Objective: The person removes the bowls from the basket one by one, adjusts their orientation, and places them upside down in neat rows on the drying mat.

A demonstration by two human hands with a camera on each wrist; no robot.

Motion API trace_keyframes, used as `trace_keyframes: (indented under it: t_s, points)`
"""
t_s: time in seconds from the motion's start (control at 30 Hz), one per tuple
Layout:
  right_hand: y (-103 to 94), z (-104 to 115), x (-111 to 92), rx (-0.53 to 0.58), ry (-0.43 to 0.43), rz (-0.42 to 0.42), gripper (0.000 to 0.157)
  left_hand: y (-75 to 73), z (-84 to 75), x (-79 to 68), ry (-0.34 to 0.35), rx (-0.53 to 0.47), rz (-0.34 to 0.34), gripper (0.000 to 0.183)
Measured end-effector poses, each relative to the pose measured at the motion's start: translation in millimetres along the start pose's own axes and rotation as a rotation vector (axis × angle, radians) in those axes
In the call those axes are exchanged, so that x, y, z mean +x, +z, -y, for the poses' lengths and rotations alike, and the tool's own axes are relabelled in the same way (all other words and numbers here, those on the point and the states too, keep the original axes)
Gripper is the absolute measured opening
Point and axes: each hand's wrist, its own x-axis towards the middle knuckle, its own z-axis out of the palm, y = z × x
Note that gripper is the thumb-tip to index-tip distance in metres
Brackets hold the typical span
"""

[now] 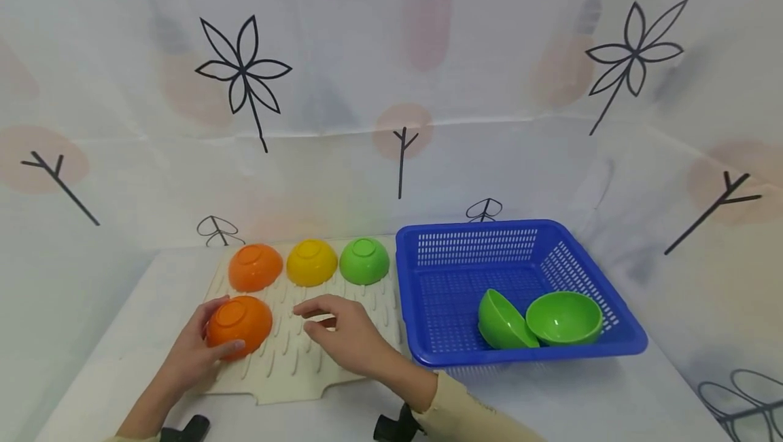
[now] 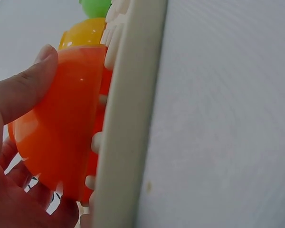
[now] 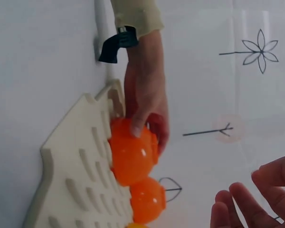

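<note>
My left hand [image 1: 197, 343] grips an orange bowl [image 1: 247, 323] that sits upside down at the front left of a cream ridged drainer mat [image 1: 293, 387]. In the left wrist view, the thumb lies on the side of this bowl [image 2: 69, 123] and the fingers wrap its far side. Over the middle of the mat, my right hand [image 1: 349, 333] hovers with loosely bent fingers and holds nothing. Behind, in a row, stand another orange bowl [image 1: 255, 268], a yellow bowl [image 1: 312, 263] and a green bowl [image 1: 364, 262], all upside down.
To the right stands a blue plastic basket [image 1: 520, 226] with perforated walls. Inside it are a tilted green bowl [image 1: 504, 319] and a second green bowl [image 1: 564, 319] facing up, side by side. A patterned white cloth [image 1: 342, 177] hangs behind the white table [image 1: 141, 299].
</note>
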Motion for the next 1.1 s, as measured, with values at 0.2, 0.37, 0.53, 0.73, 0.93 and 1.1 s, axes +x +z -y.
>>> trace_keyframes:
  t_s: [0.2, 0.37, 0.53, 0.73, 0.93, 1.1]
  points:
    - [-37.8, 16, -12, -0.060, -0.020, -0.061, 0.021, -0.6, 0.2, 0.2, 0.009, 0.011, -0.010, 0.105]
    - [-77.0, 24, -21, -0.159, -0.050, -0.135, 0.020, -2.1, -1.9, 0.1, 0.014, 0.015, -0.011, 0.103]
    - [-123.9, 35, -31, -0.316, -0.014, -0.193, 0.019, -0.1, -3.4, 0.3, 0.009, 0.002, -0.005, 0.103]
    - [-184.9, 31, -37, -0.454, 0.090, -0.141, 0.018, 2.0, -4.0, -0.1, 0.021, 0.002, -0.006, 0.102]
    - [-234.4, 16, -42, -0.496, 0.140, -0.034, 0.025, 0.9, -5.6, -1.2, 0.006, 0.004, 0.001, 0.102]
    - [-260.9, -1, -43, -0.475, 0.178, 0.047, 0.028, -2.0, -4.8, -1.8, -0.013, 0.018, 0.009, 0.104]
